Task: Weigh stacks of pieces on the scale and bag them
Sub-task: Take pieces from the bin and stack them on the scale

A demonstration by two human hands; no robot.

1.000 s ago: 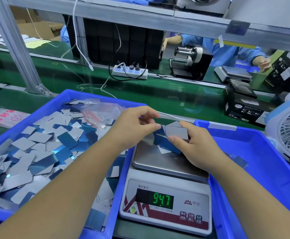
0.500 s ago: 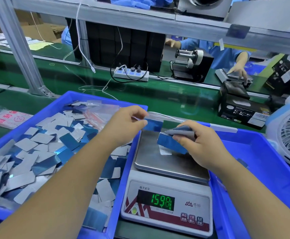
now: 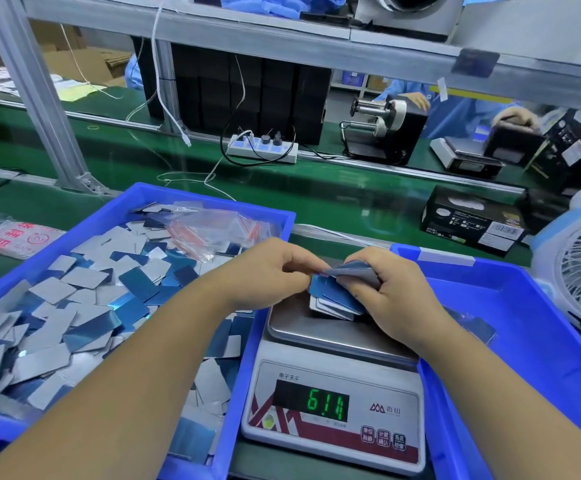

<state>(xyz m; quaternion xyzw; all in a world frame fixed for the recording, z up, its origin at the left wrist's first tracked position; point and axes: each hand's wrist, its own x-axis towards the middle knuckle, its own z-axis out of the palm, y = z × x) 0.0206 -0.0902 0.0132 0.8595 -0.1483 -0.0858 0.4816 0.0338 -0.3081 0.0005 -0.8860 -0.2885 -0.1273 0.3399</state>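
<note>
While the right hand (image 3: 391, 292) grips a fanned stack of pieces (image 3: 334, 299) resting on the scale (image 3: 334, 386) beneath it, the left hand (image 3: 265, 273) pinches the stack's near edge. Advice: release fully before trusting the reading; bags (image 3: 209, 230) lie beyond the left hand.

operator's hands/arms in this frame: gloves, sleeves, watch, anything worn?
Nothing worn that shows. Left hand and right hand are bare, no gloves, rings or finger cots visible. Both forearms are bare to the frame edge: no sleeves, watch or wrist strap in view.
</note>
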